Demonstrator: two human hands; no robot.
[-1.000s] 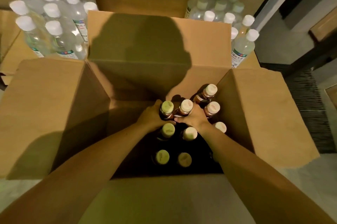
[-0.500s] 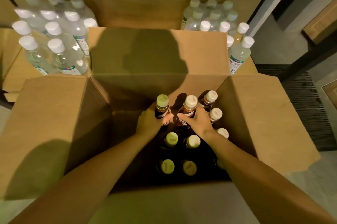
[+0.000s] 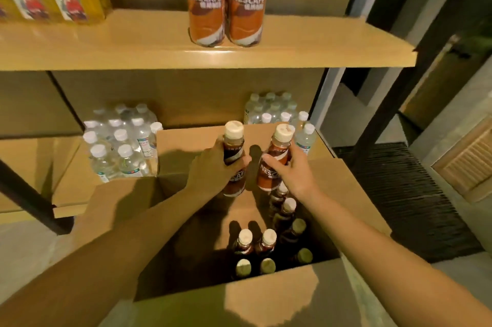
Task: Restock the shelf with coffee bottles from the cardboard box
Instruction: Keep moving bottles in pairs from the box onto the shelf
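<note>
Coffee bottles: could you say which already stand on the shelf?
The pair on the upper shelf; left hand and right hand hold one each, the rest sit in the box.

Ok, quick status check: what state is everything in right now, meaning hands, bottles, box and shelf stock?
left hand: grips left bottle, capped, raised over the box
right hand: grips right bottle, capped, raised over the box
cardboard box: open, flaps spread
boxed bottles: upright, capped
shelf bottles: two, upright, side by side
water packs: upright, capped
</note>
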